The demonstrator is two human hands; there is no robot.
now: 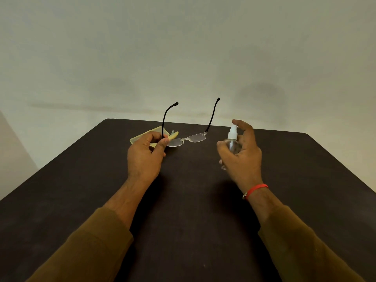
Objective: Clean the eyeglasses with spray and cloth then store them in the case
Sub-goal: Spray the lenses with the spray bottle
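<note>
- Now pinching eyeglasses (pixel 187 139) at one temple, left hand (pixel 144 157), frame centre.
- Gripping spray bottle (pixel 233 142), right hand (pixel 242 155), forefinger curling over nozzle.

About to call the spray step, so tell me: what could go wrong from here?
1. The left hand pinches the eyeglasses at one corner only, so a spray burst or a bump might twist or drop them.
2. The spray bottle in the right hand sits beside the lenses; if its nozzle is misaimed, mist could land on the dark table.
</note>
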